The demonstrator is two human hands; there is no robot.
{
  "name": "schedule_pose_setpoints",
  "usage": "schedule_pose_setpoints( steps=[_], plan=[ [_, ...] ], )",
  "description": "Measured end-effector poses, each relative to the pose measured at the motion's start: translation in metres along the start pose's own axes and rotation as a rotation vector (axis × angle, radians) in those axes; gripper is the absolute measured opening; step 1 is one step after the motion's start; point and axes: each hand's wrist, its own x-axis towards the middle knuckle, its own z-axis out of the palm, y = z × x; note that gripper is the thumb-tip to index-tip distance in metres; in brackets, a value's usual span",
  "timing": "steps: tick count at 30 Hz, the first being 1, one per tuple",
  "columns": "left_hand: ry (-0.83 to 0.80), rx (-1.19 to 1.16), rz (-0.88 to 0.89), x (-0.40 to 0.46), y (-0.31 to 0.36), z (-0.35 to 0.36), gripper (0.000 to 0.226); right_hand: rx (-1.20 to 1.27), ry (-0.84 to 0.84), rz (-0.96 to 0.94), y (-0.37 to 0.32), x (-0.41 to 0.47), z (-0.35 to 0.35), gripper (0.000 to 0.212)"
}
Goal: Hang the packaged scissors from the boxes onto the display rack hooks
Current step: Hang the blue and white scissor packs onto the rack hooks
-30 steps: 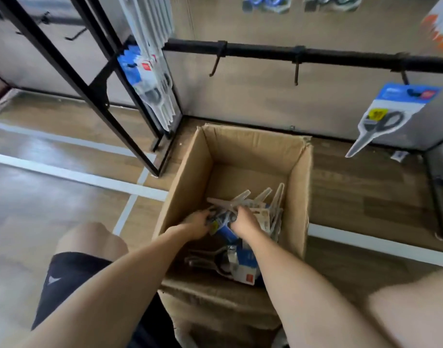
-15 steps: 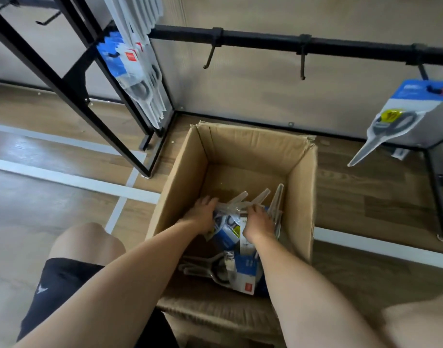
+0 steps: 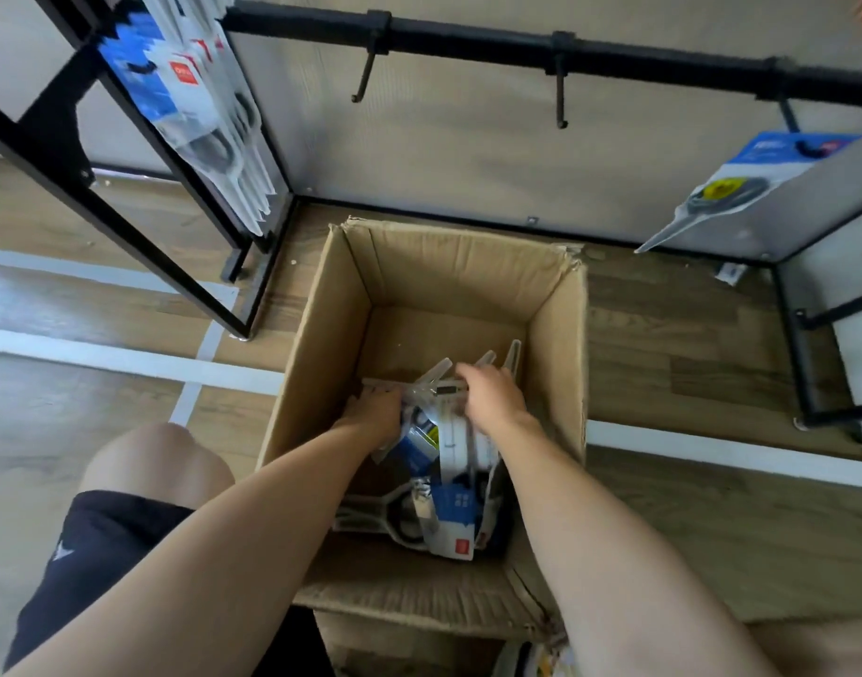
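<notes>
Brown wood-plank floor lay around, crossed by white painted floor lines from nine o'clock to three. A beige wall panel stood at twelve o'clock.

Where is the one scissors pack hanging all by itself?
In the head view, the lone pack hangs at the far right on the rail's last hook, right of two bare hooks, above the floor beyond the box.
</notes>
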Motion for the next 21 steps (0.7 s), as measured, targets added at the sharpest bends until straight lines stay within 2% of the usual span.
schedule_pose_setpoints(
  steps=[2,5,9,15,21],
  plan=[
    [-0.019,-0.009,0.017,-0.005,0.004,-0.008,0.053,0.063,-0.027,-0.033,-0.003,-0.007,-0.021,0.048],
    [-0.013,0.038,0.053,-0.020,0.011,-0.028,0.053,0.120,-0.035,-0.046,-0.010,-0.022,-0.048,0.017],
    [0.014,-0.044,0.110,-0.038,0.014,-0.056,0.051,0.229,0.013,-0.047,-0.024,-0.041,-0.085,0.017],
    [0.107,-0.141,0.263,-0.064,0.020,-0.124,0.042,0.399,0.226,-0.069,-0.049,-0.052,-0.136,0.013],
    [0.209,-0.092,0.312,-0.093,0.018,-0.216,0.045,0.400,0.350,-0.047,-0.072,-0.068,-0.193,0.013]
  ],
)
